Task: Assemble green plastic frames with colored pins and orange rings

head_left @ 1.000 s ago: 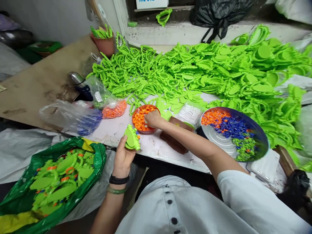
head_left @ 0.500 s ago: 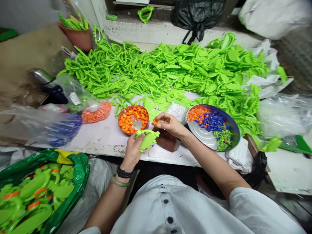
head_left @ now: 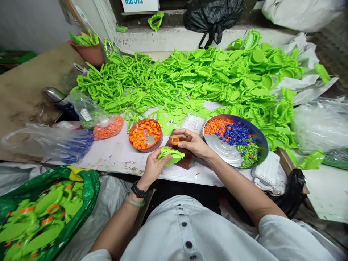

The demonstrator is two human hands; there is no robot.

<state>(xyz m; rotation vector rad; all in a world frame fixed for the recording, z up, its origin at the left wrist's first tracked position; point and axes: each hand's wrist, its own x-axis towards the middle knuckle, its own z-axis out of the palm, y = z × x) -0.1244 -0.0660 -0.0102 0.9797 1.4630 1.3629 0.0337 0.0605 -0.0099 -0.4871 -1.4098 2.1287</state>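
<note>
Lime-green plastic piece (head_left: 172, 156) — oval, with a curved frame — sits gripped in the left hand (head_left: 154, 167), fingers curled around it, while the right hand (head_left: 191, 141) pinches an orange ring (head_left: 175, 141) between finger and thumb, just above a brown block (head_left: 182, 163). Around the hands: a dish of orange rings (head_left: 145, 149) at ten o'clock, a steel lid (head_left: 221, 149) heaped with orange, blue and green pieces at three, a heap of lime-green parts (head_left: 190, 78) at twelve — and a green bag (head_left: 89, 188) of assembled pieces at eight.
</note>
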